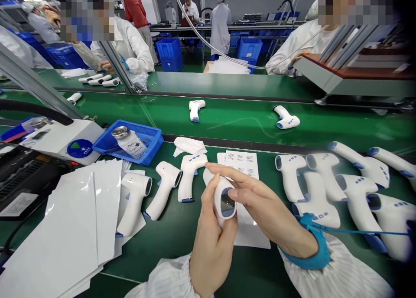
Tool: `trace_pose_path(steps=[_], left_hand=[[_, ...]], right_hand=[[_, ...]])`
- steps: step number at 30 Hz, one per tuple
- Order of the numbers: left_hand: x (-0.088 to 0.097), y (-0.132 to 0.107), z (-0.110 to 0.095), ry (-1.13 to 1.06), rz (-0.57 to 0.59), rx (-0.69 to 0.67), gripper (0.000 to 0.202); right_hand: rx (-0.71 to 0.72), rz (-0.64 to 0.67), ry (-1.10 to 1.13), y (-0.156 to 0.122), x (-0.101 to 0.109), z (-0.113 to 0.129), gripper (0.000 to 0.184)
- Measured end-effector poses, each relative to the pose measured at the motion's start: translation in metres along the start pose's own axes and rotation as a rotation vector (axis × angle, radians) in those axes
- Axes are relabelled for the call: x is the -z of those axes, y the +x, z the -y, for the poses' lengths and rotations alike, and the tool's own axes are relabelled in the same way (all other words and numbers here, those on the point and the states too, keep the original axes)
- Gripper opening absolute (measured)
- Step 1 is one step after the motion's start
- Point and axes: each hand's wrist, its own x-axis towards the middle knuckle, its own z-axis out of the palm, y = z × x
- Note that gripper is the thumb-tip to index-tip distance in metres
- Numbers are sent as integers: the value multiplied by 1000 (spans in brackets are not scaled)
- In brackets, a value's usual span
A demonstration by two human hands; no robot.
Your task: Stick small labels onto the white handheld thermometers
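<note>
My left hand (pixel 211 246) is wrapped round a white infrared thermometer (pixel 219 199), its dark display end facing me. My right hand (pixel 264 204) reaches over it from the right, one fingertip at the display's edge and other fingers stretched along the far side. A blue wrist strap (pixel 316 248) with a cord circles my right wrist. Beneath the hands lies a label sheet (pixel 250 233). Three more thermometers stand or lean to the left, the nearest being a white thermometer (pixel 191 174). Several others lie at the right, among them a thermometer (pixel 290 176).
White sheets (pixel 74 220) cover the left side, beside a blue tray (pixel 152 148) holding a metal-capped bottle (pixel 133 144). A crumpled white wipe (pixel 190 145) lies ahead. Beyond runs a green conveyor belt (pixel 234 120) carrying thermometers. Co-workers in white coats sit across it.
</note>
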Motion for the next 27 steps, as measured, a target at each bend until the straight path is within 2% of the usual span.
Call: trace_pose_path(steps=[9, 18, 27], left_hand=[[-1, -1, 1, 118, 7, -99, 59], [0, -1, 5, 75, 8, -25, 61], [0, 1, 0, 70, 26, -31, 60]], right_hand=[[37, 20, -5, -2, 1, 0, 44], [30, 39, 11, 0, 4, -1, 45], [68, 38, -52, 1, 4, 0, 40]])
